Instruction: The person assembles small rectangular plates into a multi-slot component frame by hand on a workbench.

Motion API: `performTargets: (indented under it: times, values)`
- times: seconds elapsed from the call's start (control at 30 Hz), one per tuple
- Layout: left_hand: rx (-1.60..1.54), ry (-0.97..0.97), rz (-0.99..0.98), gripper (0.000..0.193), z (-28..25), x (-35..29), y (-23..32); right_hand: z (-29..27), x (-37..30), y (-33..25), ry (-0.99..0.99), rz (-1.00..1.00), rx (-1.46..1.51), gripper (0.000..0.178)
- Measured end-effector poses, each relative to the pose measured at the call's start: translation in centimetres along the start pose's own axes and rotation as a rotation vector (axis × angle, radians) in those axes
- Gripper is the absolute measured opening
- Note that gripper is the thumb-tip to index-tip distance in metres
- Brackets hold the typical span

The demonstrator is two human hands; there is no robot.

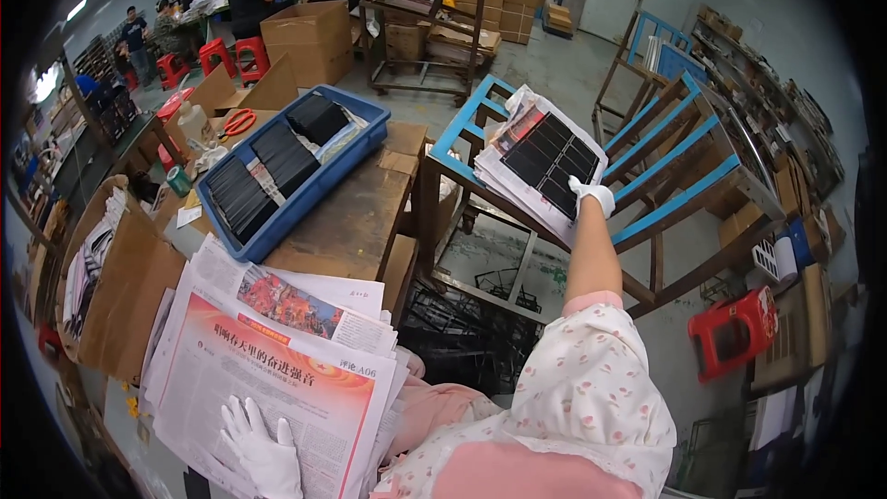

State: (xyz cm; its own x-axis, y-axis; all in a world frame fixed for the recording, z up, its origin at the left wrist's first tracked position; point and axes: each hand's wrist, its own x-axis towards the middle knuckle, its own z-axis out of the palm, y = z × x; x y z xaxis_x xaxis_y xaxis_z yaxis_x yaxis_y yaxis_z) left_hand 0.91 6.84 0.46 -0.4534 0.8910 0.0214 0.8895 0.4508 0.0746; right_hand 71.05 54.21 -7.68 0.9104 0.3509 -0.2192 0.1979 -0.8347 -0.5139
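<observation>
We're resting our left hand (261, 448) flat on the newspaper stack (277, 351), fingers spread apart. We're touching the near right edge of the black panels (545, 163) with our right hand (592, 196), can't tell whether it's clamping or just pressing; the panels are lying on newspaper sheets (499, 166) atop the blue-barred rack (665, 162), right of the blue bin (323, 187).

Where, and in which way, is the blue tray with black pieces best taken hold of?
Probably grip the blue tray by its two long rims, coming from above on both sides. These raised walls flank the black pieces, so fingers could stay off them. The right side faces bare wooden tabletop; on the left, orange scissors lie close.
</observation>
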Motion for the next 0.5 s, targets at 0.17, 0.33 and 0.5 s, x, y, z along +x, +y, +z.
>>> performTargets:
  times: [0.17, 0.33, 0.5]
  values:
    - [-0.024, 0.025, 0.061, 0.072, 1.7, 0.4, -0.8, -0.5, -0.5, -2.6, -0.055, 0.461, 0.164, 0.136]
    - [-0.014, 0.028, 0.061, 0.072, 1.9, 0.2, -1.1, -1.2, -1.5, -3.2, -0.15, 0.339, 0.074, 0.139]
    - [-0.043, 0.012, 0.067, 0.073, 1.5, 0.6, -0.7, -6.0, -4.8, -1.8, -0.116, 0.134, -0.041, 0.131]
